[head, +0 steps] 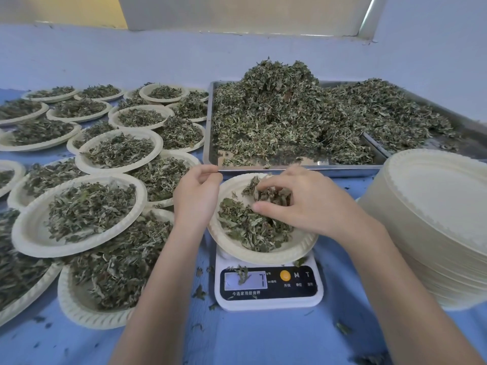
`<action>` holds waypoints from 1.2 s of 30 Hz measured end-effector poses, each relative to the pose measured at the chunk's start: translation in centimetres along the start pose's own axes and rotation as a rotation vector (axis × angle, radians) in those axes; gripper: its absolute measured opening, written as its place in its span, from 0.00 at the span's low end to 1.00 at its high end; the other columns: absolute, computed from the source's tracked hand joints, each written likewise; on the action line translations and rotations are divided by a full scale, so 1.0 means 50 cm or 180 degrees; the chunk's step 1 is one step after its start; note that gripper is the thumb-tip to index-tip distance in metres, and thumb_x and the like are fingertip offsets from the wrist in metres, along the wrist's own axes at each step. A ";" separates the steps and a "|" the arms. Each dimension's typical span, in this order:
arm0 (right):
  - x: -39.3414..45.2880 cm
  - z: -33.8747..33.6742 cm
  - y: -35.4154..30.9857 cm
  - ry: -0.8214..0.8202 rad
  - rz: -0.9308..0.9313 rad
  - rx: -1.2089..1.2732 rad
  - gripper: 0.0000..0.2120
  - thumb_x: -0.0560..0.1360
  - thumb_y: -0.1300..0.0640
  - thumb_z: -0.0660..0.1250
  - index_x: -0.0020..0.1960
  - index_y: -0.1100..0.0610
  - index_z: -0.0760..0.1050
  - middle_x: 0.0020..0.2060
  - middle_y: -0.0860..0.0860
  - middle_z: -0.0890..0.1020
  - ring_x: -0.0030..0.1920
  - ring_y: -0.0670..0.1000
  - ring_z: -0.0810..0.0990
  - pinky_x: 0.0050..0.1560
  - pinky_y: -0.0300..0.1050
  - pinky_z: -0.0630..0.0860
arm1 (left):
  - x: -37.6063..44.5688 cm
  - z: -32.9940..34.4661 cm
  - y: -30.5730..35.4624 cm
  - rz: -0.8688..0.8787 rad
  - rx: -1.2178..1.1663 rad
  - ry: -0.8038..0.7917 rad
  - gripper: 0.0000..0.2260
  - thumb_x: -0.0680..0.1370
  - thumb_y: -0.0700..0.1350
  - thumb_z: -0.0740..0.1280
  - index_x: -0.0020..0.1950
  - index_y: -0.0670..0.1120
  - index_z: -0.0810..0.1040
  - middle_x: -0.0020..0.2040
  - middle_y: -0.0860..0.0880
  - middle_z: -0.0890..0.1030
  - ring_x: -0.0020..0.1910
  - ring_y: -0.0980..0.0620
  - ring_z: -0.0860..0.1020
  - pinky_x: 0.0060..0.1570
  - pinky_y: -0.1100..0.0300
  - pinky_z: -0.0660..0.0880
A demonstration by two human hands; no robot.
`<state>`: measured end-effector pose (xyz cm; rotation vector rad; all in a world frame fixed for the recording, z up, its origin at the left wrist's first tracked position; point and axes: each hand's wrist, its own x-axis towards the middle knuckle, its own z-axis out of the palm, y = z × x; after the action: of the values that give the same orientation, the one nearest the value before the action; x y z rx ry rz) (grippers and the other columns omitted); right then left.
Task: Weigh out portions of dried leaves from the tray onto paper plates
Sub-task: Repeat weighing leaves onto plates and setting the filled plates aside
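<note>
Dried green leaves, crumbled and loose, lie heaped in a shiny rectangular steel tray at upper centre of the frame; a small portion sits on a cream fluted paper plate resting on a white digital kitchen scale, lower centre.

Right hand: fingers curled down over the plate, pinching a clump of leaves above the pile. Whether it is adding or lifting off, I cannot tell. Left hand: at the plate's left rim, fingers loosely curled, thumb and forefinger meeting near the tray's front edge; a hold on anything is not clear.

Scale display partly covered by a stray leaf; only one digit reads, apparently a 7.

Left half of the frame: many filled plates, overlapping on the blue table covering. Right edge: tall stack of empty paper plates.

Judgement: portion looks lighter than the finished ones, so likely mid-fill. To do it well, brush the leaf off the display, keep both hands clear of the plate when reading, and adjust in small pinches, dropped at the plate's centre. Left hand pressing the rim would falsify the weight.
</note>
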<state>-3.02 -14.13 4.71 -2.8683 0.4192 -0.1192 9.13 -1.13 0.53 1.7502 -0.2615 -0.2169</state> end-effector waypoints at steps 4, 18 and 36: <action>-0.001 0.011 0.007 0.0450 0.0017 0.0333 0.27 0.70 0.30 0.53 0.62 0.41 0.74 0.56 0.46 0.74 0.51 0.46 0.74 0.53 0.47 0.74 | 0.000 -0.001 -0.001 -0.0024 -0.0012 -0.0011 0.07 0.76 0.44 0.65 0.52 0.52 0.79 0.44 0.53 0.79 0.48 0.51 0.77 0.56 0.52 0.73; 0.036 0.006 -0.059 0.1249 0.0673 0.2915 0.24 0.79 0.37 0.53 0.71 0.44 0.65 0.57 0.32 0.70 0.56 0.34 0.66 0.56 0.39 0.60 | -0.023 -0.078 0.063 0.0008 -0.0242 0.0043 0.18 0.77 0.35 0.63 0.63 0.51 0.76 0.52 0.56 0.80 0.40 0.53 0.79 0.43 0.55 0.77; 0.357 0.030 -0.353 -0.0479 0.0771 0.4787 0.04 0.76 0.64 0.67 0.46 0.66 0.76 0.27 0.52 0.77 0.24 0.46 0.74 0.23 0.35 0.72 | 0.198 -0.459 0.109 -0.0516 -0.1023 0.1203 0.03 0.78 0.34 0.61 0.49 0.39 0.74 0.42 0.42 0.77 0.36 0.44 0.77 0.49 0.48 0.77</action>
<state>18.98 -2.60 8.44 -1.3306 0.3800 -0.1020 24.91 16.50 10.29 1.4573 0.1827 -0.0378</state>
